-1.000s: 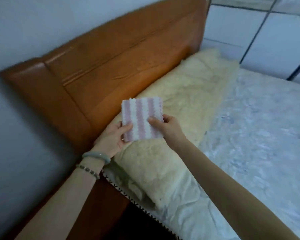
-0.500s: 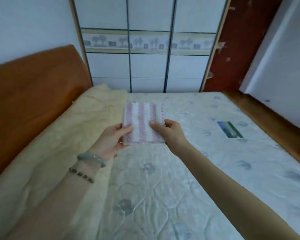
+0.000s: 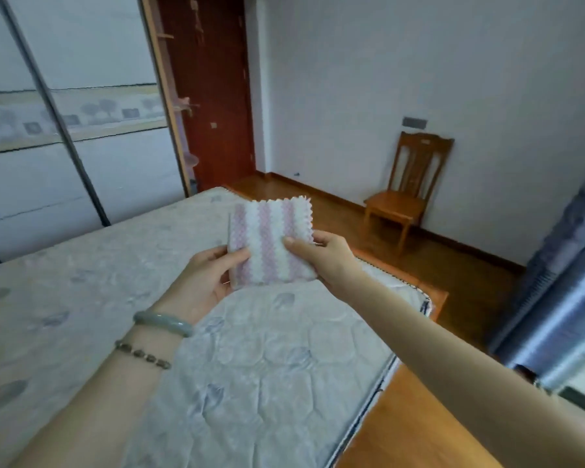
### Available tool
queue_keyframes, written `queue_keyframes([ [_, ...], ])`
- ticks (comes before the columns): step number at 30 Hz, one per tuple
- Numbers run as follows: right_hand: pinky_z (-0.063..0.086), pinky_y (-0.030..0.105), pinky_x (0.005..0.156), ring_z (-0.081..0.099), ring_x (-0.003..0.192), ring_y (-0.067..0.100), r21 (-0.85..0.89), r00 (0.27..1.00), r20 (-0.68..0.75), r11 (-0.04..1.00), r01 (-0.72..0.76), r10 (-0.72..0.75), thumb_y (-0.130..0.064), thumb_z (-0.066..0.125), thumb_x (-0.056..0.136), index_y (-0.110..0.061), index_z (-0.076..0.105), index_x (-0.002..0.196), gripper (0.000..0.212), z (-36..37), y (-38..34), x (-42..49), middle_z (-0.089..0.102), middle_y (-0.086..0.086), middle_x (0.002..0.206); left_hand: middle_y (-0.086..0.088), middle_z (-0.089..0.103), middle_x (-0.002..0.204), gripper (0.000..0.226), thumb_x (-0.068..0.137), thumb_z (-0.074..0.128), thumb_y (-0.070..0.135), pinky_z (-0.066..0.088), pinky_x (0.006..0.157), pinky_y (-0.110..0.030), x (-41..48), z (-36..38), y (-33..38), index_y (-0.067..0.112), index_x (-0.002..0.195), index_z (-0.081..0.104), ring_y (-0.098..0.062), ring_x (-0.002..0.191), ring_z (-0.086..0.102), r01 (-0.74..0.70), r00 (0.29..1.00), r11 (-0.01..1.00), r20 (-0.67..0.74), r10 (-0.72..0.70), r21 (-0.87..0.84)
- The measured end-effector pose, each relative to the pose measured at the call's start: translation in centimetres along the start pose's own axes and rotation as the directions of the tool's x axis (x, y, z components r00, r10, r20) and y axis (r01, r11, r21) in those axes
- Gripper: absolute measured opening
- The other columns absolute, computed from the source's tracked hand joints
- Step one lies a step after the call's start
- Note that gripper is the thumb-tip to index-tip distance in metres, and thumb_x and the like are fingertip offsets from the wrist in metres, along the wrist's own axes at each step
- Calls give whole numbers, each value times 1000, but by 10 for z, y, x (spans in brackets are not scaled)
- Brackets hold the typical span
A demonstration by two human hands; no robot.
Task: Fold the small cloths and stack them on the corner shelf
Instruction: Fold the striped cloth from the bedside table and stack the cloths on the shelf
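- Left hand (image 3: 210, 278) and right hand (image 3: 325, 251) each pinch a folded striped cloth (image 3: 271, 241) (pink and white)
- Quilted mattress (image 3: 267, 359) lies beneath

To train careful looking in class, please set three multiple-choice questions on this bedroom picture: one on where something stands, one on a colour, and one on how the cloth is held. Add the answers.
1. Where does the wooden chair stand?
A in the doorway
B against the far wall
C before the wardrobe

2. What colours does the striped cloth show?
A green and yellow
B black and red
C pink and white

3. How is the cloth held?
A pinched from both sides, above the mattress
B draped over one wrist
C lying untouched

Answers:
1 B: its back is at the white wall, and its legs are on the wooden floor.
2 C: pink bands alternate with white ones.
3 A: the left hand and the right hand each pinch a lower side of it.
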State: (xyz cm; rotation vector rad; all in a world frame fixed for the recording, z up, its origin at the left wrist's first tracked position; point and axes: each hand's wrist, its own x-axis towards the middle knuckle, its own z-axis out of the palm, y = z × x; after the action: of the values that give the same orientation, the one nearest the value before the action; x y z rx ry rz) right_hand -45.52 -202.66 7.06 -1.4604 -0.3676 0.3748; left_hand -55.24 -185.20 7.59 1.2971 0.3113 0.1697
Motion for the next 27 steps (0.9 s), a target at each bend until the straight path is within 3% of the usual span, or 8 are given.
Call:
queue_keyframes([
  [7,54,44,90,69,97,30,155,941,-331,988,-19,71,-17,75,80,0,67,109,35,-172,-5,-12,71,15,106,-11,71,109,22,91,60,11,52,92,-42,88,176,-32,6,111,66,-25,104,67,120,937,992,326,-125,37],
  [11,59,33,73,71,87,23,187,893,-445,982,16,70,-15,71,83,-3,67,103,23,-250,-14,-15,73,10,99,-9,72,107,25,91,59,12,52,90,-41,125,260,-49,6,114,65,-23,101,68,129,876,991,463,-135,45],
  [16,57,31,77,71,93,20,120,866,-497,993,9,53,-22,72,81,-6,66,110,33,-339,-28,15,73,5,103,-6,72,108,28,94,54,13,55,77,-29,192,346,-62,9,121,60,-19,98,69,90,791,994,602,-109,62],
  [20,56,35,85,69,98,22,51,856,-517,999,4,23,-25,73,81,-4,65,112,38,-397,-52,61,72,8,108,-3,68,118,30,95,55,20,51,88,-31,254,404,-57,17,124,58,-17,106,66,66,759,997,646,-77,41],
  [27,56,24,67,71,93,18,69,823,-568,997,42,5,-22,71,84,-6,66,109,30,-482,-65,115,72,5,104,-6,64,125,36,96,51,22,47,101,-39,336,489,-63,16,132,52,-19,113,62,53,710,998,702,-58,30],
])
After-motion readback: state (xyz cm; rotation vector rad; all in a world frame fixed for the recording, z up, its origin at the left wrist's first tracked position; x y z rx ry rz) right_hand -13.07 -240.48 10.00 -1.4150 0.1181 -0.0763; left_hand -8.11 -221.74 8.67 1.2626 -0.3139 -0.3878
